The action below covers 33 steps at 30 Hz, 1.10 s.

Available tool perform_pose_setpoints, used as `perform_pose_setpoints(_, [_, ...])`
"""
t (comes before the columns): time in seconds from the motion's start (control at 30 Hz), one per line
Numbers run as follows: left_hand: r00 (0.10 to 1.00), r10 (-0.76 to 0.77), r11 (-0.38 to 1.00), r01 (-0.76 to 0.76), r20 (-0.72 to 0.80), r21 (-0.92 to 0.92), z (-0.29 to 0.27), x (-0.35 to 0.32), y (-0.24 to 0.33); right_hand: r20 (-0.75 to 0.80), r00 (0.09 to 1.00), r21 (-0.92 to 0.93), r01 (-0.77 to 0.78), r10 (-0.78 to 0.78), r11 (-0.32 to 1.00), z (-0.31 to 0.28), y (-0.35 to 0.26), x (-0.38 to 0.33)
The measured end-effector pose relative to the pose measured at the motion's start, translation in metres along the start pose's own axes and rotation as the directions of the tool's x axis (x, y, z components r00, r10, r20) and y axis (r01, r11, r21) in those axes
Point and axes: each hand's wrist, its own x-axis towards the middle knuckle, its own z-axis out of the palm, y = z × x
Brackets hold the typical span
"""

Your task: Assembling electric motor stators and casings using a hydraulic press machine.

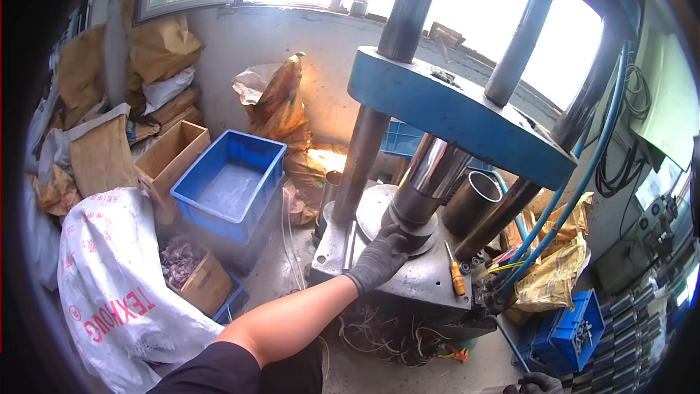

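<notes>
Grey-gloved left grip [379,257] flat on press die [412,220].

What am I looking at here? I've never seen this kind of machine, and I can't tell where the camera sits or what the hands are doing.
The camera is worn on the person's head and looks down, so the bare forearm from the lower edge is their own. The big thing is a press: a blue plate rides on dark columns, and a shiny ram hangs over a grey steel base. The gloved left hand rests against the round metal part under the ram. The right hand, also gloved, barely shows at the bottom edge; what it holds is hidden. On the base lies an orange-handled screwdriver. A metal tube stands behind. Left of the press sits an empty blue crate.
</notes>
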Motion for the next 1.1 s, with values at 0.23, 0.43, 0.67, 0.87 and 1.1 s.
perform_pose_setpoints(0.23, [1.0, -0.008, 1.0, 0.008, 0.014, -0.011, -0.001, 0.001, 0.006, 0.045, 0.999, -0.021, 0.0, 0.001, 1.0, -0.012, 0.01, 0.004])
perform_pose_setpoints(0.43, [1.0, -0.005, 1.0, 0.004, 0.022, 0.023, -0.002, 0.001, 0.007, 0.126, 0.987, -0.117, -0.086, 0.101, 0.989, -0.006, 0.005, 0.003])
perform_pose_setpoints(0.67, [1.0, 0.007, 0.999, -0.008, 0.009, 0.048, 0.001, 0.002, 0.004, -0.073, 0.994, 0.036, 0.085, -0.082, 0.996, -0.014, 0.023, 0.01])
perform_pose_setpoints(0.87, [1.0, 0.003, 1.0, -0.003, -0.02, -0.008, 0.003, 0.001, 0.005, -0.074, 0.896, -0.515, 0.341, -0.437, 0.786, -0.031, 0.033, 0.023])
perform_pose_setpoints(1.1, [0.979, 0.023, 0.984, -0.058, 0.205, 0.168, 0.008, -0.012, 0.015, -0.536, 0.425, -0.679, 0.297, -0.729, 0.672, -0.059, -0.051, 0.118])
